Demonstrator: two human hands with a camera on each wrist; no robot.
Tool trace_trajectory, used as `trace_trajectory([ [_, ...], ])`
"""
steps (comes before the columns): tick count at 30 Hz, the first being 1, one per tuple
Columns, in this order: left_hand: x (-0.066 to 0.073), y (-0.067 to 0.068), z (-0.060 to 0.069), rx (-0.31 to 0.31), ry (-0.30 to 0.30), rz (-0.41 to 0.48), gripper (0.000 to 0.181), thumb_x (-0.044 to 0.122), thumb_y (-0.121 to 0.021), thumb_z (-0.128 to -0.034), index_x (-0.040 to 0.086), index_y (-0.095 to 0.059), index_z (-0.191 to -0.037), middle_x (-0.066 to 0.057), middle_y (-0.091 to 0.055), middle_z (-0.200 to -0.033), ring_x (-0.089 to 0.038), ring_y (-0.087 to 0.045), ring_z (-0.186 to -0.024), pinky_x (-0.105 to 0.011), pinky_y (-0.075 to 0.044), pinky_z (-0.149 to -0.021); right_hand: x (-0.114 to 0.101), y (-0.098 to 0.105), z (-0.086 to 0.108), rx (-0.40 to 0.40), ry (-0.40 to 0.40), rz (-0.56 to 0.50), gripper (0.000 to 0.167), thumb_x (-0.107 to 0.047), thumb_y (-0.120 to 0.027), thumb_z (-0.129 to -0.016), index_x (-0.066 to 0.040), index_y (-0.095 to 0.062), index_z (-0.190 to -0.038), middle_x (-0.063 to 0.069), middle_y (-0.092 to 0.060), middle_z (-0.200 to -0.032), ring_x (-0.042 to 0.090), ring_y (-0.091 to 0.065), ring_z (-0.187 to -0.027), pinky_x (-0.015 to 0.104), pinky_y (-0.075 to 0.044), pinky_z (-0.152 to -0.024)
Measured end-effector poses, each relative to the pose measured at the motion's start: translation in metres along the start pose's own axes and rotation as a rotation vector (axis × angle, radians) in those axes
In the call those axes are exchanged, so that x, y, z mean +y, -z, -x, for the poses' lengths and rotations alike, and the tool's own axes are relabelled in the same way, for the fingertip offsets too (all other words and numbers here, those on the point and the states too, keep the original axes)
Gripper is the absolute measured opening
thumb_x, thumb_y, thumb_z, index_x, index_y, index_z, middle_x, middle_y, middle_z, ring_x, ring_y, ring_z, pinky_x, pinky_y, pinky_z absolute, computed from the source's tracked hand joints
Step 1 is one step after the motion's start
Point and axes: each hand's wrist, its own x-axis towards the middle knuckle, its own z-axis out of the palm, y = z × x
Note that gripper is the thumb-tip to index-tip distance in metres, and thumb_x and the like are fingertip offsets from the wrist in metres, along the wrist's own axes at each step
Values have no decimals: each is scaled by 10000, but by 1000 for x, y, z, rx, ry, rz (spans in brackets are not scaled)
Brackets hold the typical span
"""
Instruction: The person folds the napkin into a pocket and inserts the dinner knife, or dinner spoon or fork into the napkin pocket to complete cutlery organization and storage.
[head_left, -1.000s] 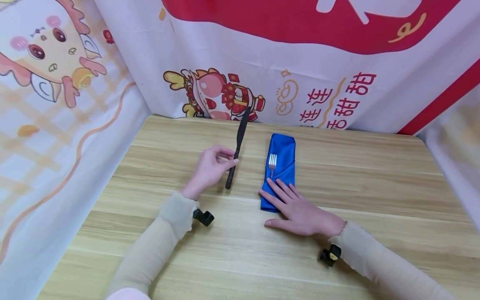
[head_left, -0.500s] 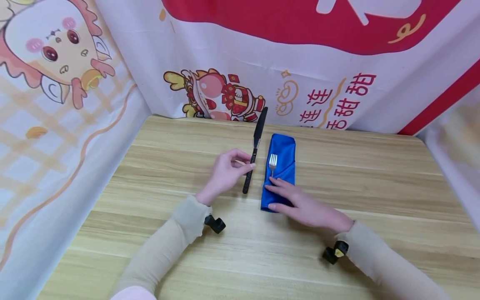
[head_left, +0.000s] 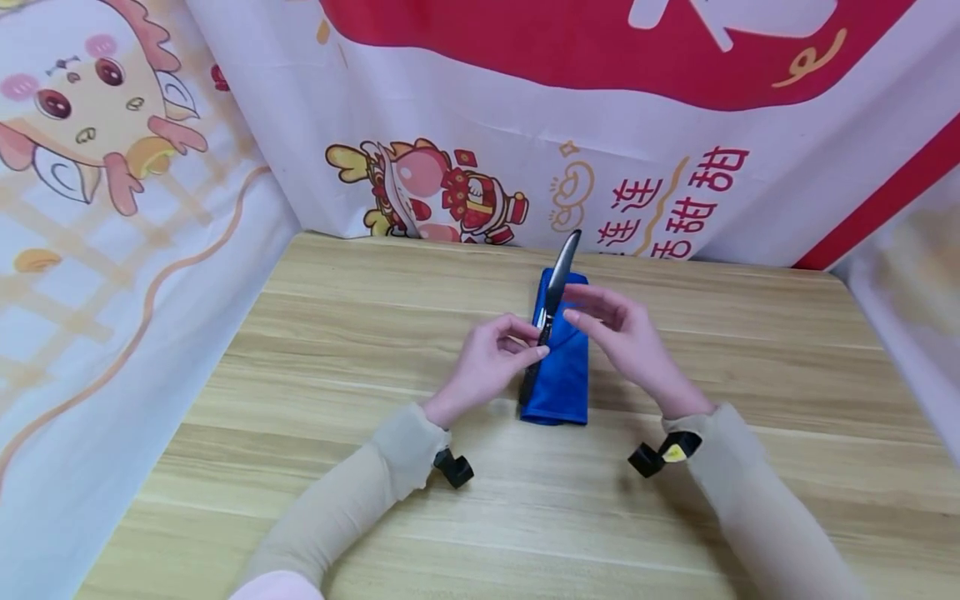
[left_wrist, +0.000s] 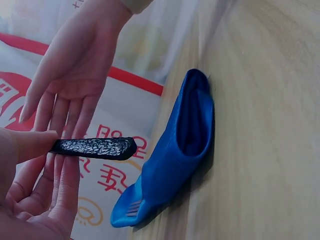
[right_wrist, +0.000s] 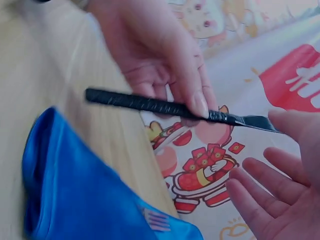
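Observation:
My left hand pinches a black table knife by its handle, between thumb and fingers. The knife hangs above the table, blade pointing away. My right hand is near the blade with its fingers spread and the thumb apart; in the right wrist view it does not grip the blade. Below lies a blue satin napkin, folded into a long pouch whose near end gapes in the left wrist view. From the napkin stick the tines of a silver fork; the rest of the fork is hidden.
A wood-grain table lies under everything. Behind it hangs a white and red printed cloth, and another printed cloth hangs at the left. Each wrist wears a small black camera.
The left hand has carried the knife rightward until it is over the napkin. The right hand has lifted off the napkin and moved up beside the blade. The napkin has stayed put.

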Motion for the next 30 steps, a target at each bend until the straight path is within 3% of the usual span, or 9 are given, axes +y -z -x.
trace_trajectory([
  [3, -1, -7, 0, -26, -14, 10, 172, 163, -771, -937, 112, -703, -1087, -6, -690, -1068, -202, -679, -863, -334, -586, -768, 0, -1, -5, 76, -21, -83, 405, -254, -688, -1001, -28, -633, -1333, 107, -687, -1239, 247, -698, -1043, 312, -550, -904],
  [8, -2, -15, 0, -50, -7, 23, 178, 180, -775, -932, 152, -704, -1093, 15, -677, -1092, -190, -674, -886, -324, -584, -792, 2, 0, -8, 153, -20, -164, 309, -209, -710, -985, 26, -690, -1186, 157, -724, -1053, 225, -734, -844, 334, -585, -818],
  [15, -2, -21, -2, -60, -72, 48, 171, 163, -778, -928, 120, -692, -1070, -6, -683, -1038, -178, -675, -889, -307, -579, -808, -1, 3, -7, 166, -2, -241, 211, -150, -718, -975, 6, -713, -1116, 147, -725, -986, 206, -726, -790, 352, -598, -756],
  [20, -3, -20, -3, -105, -112, 6, 291, 234, -790, -924, 133, -662, -1165, 15, -683, -1077, -147, -662, -967, -334, -558, -877, -5, 8, -5, 173, -11, -253, 225, -167, -723, -973, -3, -704, -1125, 126, -722, -979, 200, -721, -815, 344, -595, -757],
  [25, -4, -16, 0, -177, -139, -139, 526, 399, -788, -905, 157, -607, -1336, 31, -638, -1302, -167, -593, -1199, -460, -478, -1023, -10, 21, -3, 203, 7, -259, 228, -163, -727, -968, 2, -714, -1126, 104, -736, -981, 203, -730, -809, 326, -591, -754],
  [30, -6, -11, 4, -302, -152, -480, 830, 703, -657, -859, 206, -490, -1502, 36, -486, -1515, -183, -442, -1382, -465, -406, -1095, -15, 38, -4, 252, 63, -327, 213, -102, -730, -956, 45, -714, -1109, 112, -743, -956, 209, -733, -783, 330, -594, -740],
])
